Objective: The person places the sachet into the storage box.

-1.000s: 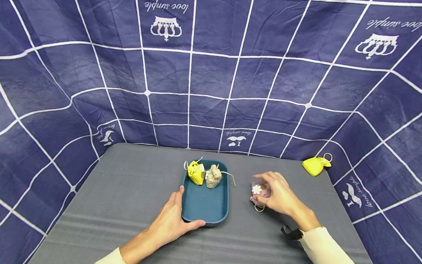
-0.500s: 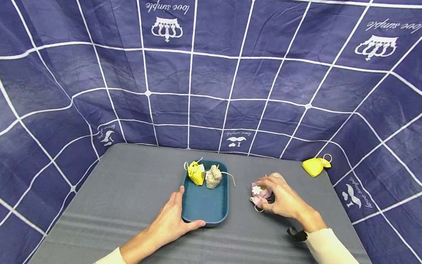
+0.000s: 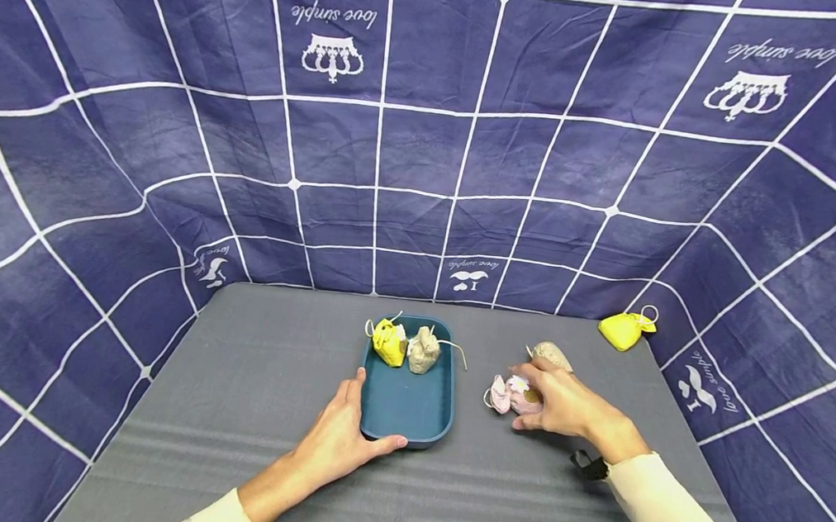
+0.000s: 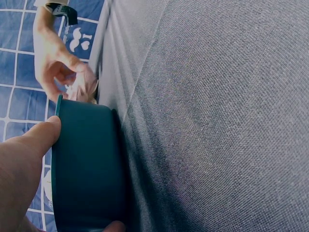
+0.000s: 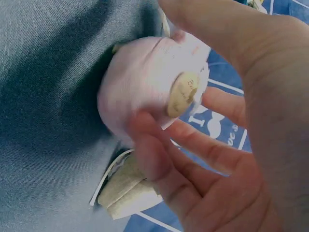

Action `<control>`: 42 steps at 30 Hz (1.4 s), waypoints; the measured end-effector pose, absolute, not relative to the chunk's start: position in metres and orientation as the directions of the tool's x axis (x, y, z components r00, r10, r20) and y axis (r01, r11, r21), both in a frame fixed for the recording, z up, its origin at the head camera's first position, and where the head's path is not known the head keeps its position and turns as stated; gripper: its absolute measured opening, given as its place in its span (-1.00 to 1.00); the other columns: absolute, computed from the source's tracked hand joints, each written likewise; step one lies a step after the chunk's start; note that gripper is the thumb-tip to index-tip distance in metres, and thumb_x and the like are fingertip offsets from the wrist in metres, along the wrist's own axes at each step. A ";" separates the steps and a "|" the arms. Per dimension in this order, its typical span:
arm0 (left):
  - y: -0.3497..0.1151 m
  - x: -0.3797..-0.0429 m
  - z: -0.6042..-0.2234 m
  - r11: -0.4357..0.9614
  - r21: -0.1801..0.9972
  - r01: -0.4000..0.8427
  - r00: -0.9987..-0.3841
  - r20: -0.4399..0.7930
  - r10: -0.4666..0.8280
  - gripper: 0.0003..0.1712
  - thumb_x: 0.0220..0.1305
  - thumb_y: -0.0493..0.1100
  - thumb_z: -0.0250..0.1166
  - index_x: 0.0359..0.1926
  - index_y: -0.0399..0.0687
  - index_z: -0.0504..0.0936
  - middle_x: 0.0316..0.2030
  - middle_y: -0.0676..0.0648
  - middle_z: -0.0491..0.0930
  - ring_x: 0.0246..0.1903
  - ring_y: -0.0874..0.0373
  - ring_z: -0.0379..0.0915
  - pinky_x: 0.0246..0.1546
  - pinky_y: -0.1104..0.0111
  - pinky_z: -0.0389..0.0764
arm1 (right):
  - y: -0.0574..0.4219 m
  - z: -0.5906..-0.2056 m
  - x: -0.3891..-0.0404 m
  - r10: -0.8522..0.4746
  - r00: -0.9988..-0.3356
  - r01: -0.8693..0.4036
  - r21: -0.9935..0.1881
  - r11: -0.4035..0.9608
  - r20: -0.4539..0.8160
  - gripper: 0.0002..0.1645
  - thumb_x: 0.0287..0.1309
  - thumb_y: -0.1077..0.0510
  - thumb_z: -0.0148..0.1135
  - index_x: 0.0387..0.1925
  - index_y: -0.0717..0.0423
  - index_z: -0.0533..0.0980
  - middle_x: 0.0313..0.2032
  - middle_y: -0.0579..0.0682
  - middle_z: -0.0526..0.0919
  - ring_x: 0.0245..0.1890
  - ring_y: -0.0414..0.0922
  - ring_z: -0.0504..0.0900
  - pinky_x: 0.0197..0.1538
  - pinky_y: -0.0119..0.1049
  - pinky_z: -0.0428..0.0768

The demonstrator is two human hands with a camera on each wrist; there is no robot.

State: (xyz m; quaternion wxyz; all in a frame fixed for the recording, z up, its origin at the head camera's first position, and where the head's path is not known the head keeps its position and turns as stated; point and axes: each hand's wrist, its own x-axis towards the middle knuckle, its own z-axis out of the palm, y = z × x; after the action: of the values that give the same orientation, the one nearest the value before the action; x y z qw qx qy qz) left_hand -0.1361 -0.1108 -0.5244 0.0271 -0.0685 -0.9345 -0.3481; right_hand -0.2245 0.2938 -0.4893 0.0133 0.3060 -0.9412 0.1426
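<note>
Pink pouch (image 3: 524,400) sits partly hidden behind the right grip (image 3: 561,399).

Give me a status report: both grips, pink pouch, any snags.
Left grip on tray, near-left corner. Right grip round pink pouch, right of tray. Possible snag: cord from tray's beige pouch over right side.

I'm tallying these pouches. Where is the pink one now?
In the head view, the pink drawstring pouch is in the right hand, to the right of the blue tray and nearer the camera than a beige pouch.
</note>
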 end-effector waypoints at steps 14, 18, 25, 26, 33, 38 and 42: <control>-0.113 -0.136 -0.525 0.753 0.641 0.147 -0.989 0.102 0.106 0.64 0.06 0.44 0.82 0.78 -0.50 0.20 0.53 -0.50 0.50 0.40 -0.44 0.66 0.44 -0.25 0.71 | 0.297 -0.498 -0.229 -0.655 -0.749 -0.659 -0.222 0.719 0.100 0.17 0.00 0.24 0.82 0.67 -0.04 0.54 0.39 0.05 0.74 0.26 0.05 0.75 0.23 0.14 0.81; -0.112 -0.136 -0.523 0.766 0.623 0.161 -0.987 0.114 0.115 0.64 0.06 0.42 0.82 0.77 -0.52 0.20 0.51 -0.48 0.52 0.39 -0.39 0.68 0.43 -0.20 0.72 | 0.297 -0.501 -0.231 -0.678 -0.727 -0.684 -0.192 0.704 0.104 0.10 0.01 0.26 0.78 0.63 -0.01 0.58 0.28 0.02 0.80 0.12 -0.07 0.74 0.13 0.00 0.79; -0.111 -0.136 -0.523 0.762 0.627 0.165 -0.986 0.110 0.123 0.65 0.07 0.44 0.81 0.78 -0.51 0.19 0.50 -0.47 0.52 0.39 -0.36 0.67 0.44 -0.19 0.71 | 0.298 -0.500 -0.231 -0.670 -0.734 -0.676 -0.210 0.706 0.111 -0.14 0.04 0.20 0.76 0.42 0.01 0.65 0.11 -0.05 0.85 0.06 -0.08 0.79 0.13 -0.02 0.79; -0.111 -0.136 -0.522 0.761 0.627 0.168 -0.986 0.111 0.126 0.64 0.07 0.44 0.81 0.78 -0.52 0.19 0.50 -0.47 0.52 0.39 -0.36 0.67 0.44 -0.20 0.71 | 0.298 -0.500 -0.231 -0.669 -0.733 -0.678 -0.207 0.705 0.120 -0.17 0.03 0.20 0.77 0.38 0.01 0.66 0.09 -0.05 0.85 0.06 -0.06 0.80 0.13 -0.01 0.79; -0.112 -0.135 -0.520 0.756 0.635 0.159 -0.987 0.092 0.130 0.66 0.05 0.44 0.82 0.78 -0.51 0.18 0.50 -0.48 0.53 0.44 -0.34 0.65 0.48 -0.18 0.70 | 0.296 -0.501 -0.229 -0.644 -0.745 -0.667 -0.211 0.715 0.172 -0.25 -0.05 0.21 0.82 0.20 -0.04 0.66 -0.02 -0.10 0.83 -0.03 -0.13 0.79 0.03 -0.11 0.78; -0.115 -0.138 -0.521 0.757 0.634 0.159 -0.987 0.082 0.138 0.63 0.05 0.42 0.83 0.78 -0.48 0.21 0.51 -0.45 0.55 0.46 -0.33 0.65 0.50 -0.17 0.69 | 0.294 -0.501 -0.226 -0.608 -0.772 -0.636 -0.233 0.736 0.188 -0.30 0.01 0.16 0.82 0.19 -0.01 0.66 -0.03 -0.09 0.82 -0.03 -0.16 0.76 0.04 -0.11 0.78; -0.118 -0.139 -0.519 0.753 0.638 0.158 -0.987 0.079 0.140 0.60 0.05 0.40 0.84 0.77 -0.47 0.24 0.52 -0.45 0.56 0.48 -0.34 0.64 0.51 -0.17 0.68 | 0.291 -0.501 -0.226 -0.592 -0.779 -0.627 -0.247 0.739 0.208 -0.28 0.02 0.15 0.80 0.21 0.03 0.66 -0.02 -0.08 0.82 0.00 -0.13 0.78 0.08 -0.06 0.80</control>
State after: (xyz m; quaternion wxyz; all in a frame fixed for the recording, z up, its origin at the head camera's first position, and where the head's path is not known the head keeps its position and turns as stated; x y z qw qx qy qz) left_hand -0.1391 -0.1184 -0.5192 0.0131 -0.0795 -0.9362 -0.3420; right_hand -0.2263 0.2909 -0.5006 0.0582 0.3274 -0.9306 0.1529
